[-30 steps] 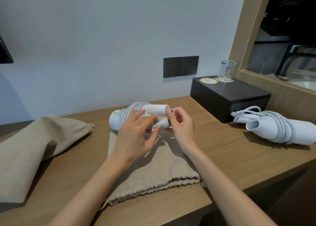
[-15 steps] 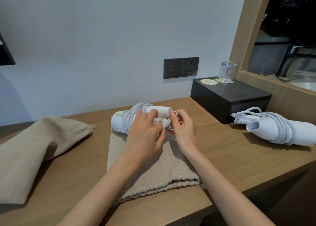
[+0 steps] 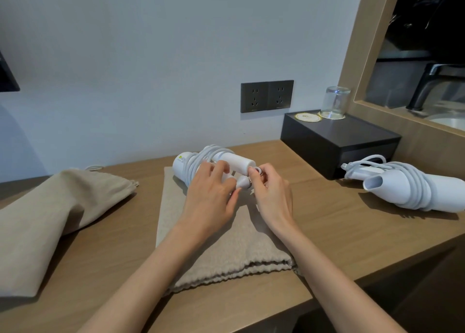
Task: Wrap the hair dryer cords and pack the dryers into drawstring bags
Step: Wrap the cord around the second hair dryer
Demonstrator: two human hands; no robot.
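A white hair dryer (image 3: 234, 159) lies at the far end of a flat beige drawstring bag (image 3: 221, 244) in the middle of the wooden counter (image 3: 339, 229), its grey-white cord (image 3: 195, 162) coiled round the body. My left hand (image 3: 210, 196) rests over the dryer's near side, fingers curled on it. My right hand (image 3: 271, 194) pinches the cord's end by the white plug (image 3: 243, 181) at the handle tip. A second white dryer (image 3: 412, 186), cord wrapped round it, lies at the right. Another beige bag (image 3: 50, 214), bulging, lies at the left.
A black box (image 3: 337, 141) stands against the wall behind the right dryer, with an upturned glass (image 3: 336, 102) and a round coaster (image 3: 308, 117) on top. A dark double socket (image 3: 266, 95) is on the wall. A wood-framed opening (image 3: 377, 116) rises at the right.
Both hands have stayed on the dryer; the fingers shifted slightly round the plug and cord end. The view has dipped a little, so the objects sit lower than a second ago.
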